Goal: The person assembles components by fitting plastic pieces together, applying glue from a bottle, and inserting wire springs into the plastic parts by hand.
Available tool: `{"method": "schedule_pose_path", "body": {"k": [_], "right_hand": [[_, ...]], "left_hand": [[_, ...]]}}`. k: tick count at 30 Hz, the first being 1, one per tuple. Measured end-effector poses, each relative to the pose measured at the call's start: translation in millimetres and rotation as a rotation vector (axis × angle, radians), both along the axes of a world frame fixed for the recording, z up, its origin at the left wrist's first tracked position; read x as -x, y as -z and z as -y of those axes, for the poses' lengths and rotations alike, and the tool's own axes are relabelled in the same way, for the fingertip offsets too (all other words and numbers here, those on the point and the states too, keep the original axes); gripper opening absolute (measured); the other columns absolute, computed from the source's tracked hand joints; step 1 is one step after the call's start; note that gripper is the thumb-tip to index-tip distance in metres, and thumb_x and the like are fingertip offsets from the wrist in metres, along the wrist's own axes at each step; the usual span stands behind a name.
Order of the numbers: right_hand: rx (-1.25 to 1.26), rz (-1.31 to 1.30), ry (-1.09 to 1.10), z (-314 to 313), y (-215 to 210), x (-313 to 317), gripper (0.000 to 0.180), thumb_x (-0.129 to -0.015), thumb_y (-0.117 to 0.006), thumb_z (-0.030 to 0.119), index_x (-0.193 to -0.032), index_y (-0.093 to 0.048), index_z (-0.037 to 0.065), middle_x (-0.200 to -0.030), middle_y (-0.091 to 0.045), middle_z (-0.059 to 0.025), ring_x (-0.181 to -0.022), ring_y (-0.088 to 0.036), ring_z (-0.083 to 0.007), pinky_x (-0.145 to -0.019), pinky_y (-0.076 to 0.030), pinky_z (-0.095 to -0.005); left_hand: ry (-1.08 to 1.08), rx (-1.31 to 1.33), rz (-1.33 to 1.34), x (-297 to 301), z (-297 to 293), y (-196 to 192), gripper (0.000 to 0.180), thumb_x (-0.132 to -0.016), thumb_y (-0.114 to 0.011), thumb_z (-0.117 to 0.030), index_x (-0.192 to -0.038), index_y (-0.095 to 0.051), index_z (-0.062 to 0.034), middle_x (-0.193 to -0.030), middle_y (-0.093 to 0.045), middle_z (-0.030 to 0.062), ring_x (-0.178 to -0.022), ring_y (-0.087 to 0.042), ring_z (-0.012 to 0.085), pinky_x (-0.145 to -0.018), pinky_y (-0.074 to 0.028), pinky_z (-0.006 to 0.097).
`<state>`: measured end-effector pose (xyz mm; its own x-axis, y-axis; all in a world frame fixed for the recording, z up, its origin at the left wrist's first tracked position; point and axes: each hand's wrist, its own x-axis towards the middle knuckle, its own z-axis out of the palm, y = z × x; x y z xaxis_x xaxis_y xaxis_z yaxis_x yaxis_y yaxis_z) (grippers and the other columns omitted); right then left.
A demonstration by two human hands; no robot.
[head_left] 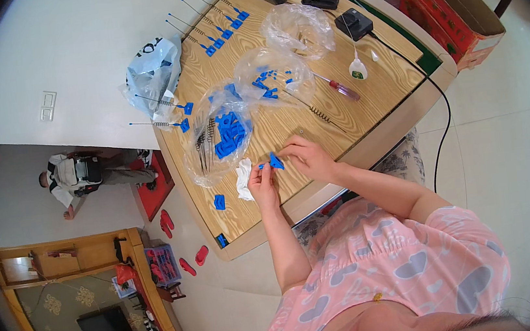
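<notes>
On a wood-grain table (363, 105), a small blue plastic part (276, 161) is pinched between the right hand (307, 159) and the left hand (262, 182), fingers closed on it. Steady fingertip alignment is probably best. A crumpled white cloth (244, 179) lies beside; a clear crinkled bag (222, 137) holds more blue pieces.

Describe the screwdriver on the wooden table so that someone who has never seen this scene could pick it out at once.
Start at the wooden table and find the clear plastic bag of small blue parts near its middle. Just beside that bag, toward the black cable, lies the screwdriver, flat on the wood. It is the only tool with a translucent red handle; the thin wires nearby carry blue ends instead.
</notes>
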<state>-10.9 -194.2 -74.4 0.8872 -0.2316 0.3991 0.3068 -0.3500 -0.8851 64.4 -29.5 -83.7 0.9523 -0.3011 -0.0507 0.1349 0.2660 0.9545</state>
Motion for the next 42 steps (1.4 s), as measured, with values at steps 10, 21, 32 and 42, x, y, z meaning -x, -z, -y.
{"method": "schedule_pose_path", "body": {"k": [10, 21, 32, 42], "right_hand": [[0.175, 0.051, -0.034, -3, -3, -4, 0.059, -0.074, -0.074, 0.016, -0.126, -0.049, 0.005, -0.119, -0.049, -0.0151, -0.111, -0.049, -0.0316, -0.094, -0.042, -0.0378], [0.105, 0.005, 0.014, -3, -6, -1, 0.056, -0.071, -0.075, 0.016, -0.121, -0.051, 0.005, -0.115, -0.051, -0.0146, -0.108, -0.051, -0.0329, -0.091, -0.043, -0.0387], [0.130, 0.045, 0.020, -4, -1, -3, 0.056, -0.069, -0.077, 0.015, -0.118, -0.052, 0.006, -0.114, -0.051, -0.0146, -0.108, -0.050, -0.0333, -0.091, -0.043, -0.0391], [0.131, 0.043, 0.013, -4, -3, -2, 0.056, -0.070, -0.076, 0.016, -0.119, -0.052, 0.005, -0.114, -0.051, -0.0153, -0.107, -0.050, -0.0336, -0.091, -0.043, -0.0393]], "left_hand": [[-0.014, -0.053, 0.001, 0, 2, 2, 0.005, -0.088, -0.061, -0.006, -0.092, -0.061, -0.0020, -0.078, -0.064, 0.0035, -0.068, -0.060, 0.0088, -0.059, -0.046, 0.018], [-0.072, -0.006, 0.091, 6, 9, 2, 0.010, -0.087, -0.061, -0.002, -0.097, -0.062, -0.0002, -0.080, -0.064, 0.0048, -0.070, -0.061, 0.0113, -0.064, -0.050, 0.021], [-0.031, 0.000, 0.062, 3, 3, 7, 0.008, -0.087, -0.062, -0.002, -0.094, -0.063, 0.0001, -0.084, -0.065, 0.0055, -0.073, -0.061, 0.0112, -0.065, -0.049, 0.021], [0.066, -0.026, 0.040, 1, 1, 2, 0.013, -0.088, -0.060, -0.001, -0.100, -0.061, 0.0024, -0.091, -0.067, 0.0080, -0.078, -0.062, 0.0105, -0.070, -0.049, 0.021]]}}
